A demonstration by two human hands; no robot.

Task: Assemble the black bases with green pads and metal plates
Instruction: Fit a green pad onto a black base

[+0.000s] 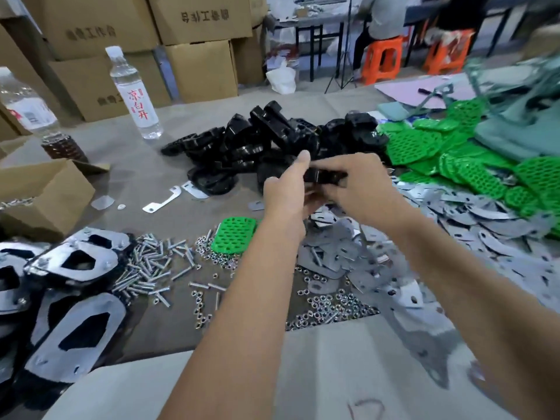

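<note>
Nearest, at the left edge, finished bases (75, 262) with plates on top lie stacked, bolts (151, 268) and nuts (327, 307) strewn beside them. Just beyond, one green pad (233, 234) lies flat, touching the loose plates (454, 225). Above these, left hand (288, 192) and right hand (360, 186) both curl their fingers round one black base (321, 174). Farther back sit the base heap (266, 140), the pad heap (472, 159) and a bottle (135, 95).

A small assembly workshop: brown cardboard cartons (194, 18) stacked behind a grey worktable (318, 374) heaped with loose silver bolts (151, 268), black plastic bases (257, 140) and perforated green pads (472, 153); orange plastic stools (383, 60) stand beyond the table.
</note>
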